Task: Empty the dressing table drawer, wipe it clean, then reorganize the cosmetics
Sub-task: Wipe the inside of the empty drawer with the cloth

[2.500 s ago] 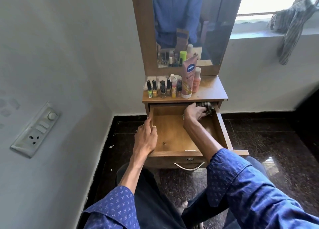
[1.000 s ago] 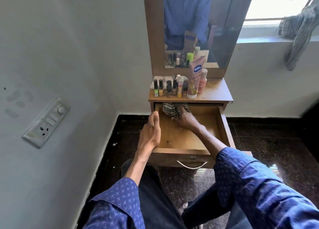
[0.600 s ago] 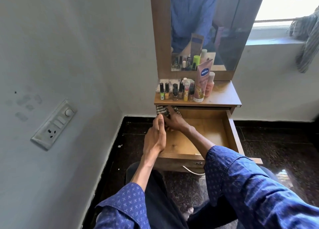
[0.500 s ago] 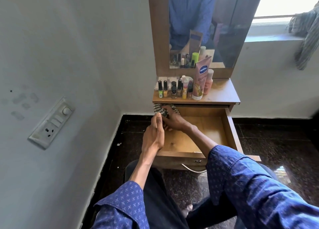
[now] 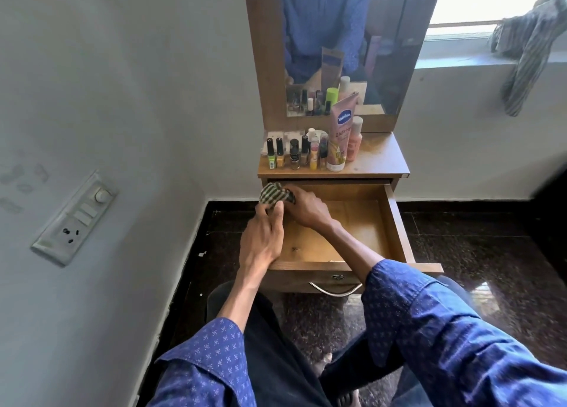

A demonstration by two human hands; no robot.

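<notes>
Both hands: right hand (image 5: pixel 302 205) and left hand (image 5: pixel 264 234) are gripping the cloth (image 5: pixel 271 193) at the drawer's (image 5: pixel 395 222) back-left corner.
Risk: a lifting elbow may be toppling bottles (image 5: pixel 302 153) along the top's front edge.

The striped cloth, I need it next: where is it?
In the head view, the striped cloth is at the drawer's back left corner, held between both hands, under the tabletop edge.

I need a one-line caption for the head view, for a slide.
Both hands work a checked cloth in the back left corner of the emptied drawer; cosmetics wait on top.

Open bare drawer (image 5: pixel 395 222), bunched checked cloth (image 5: pixel 271 193)
</notes>
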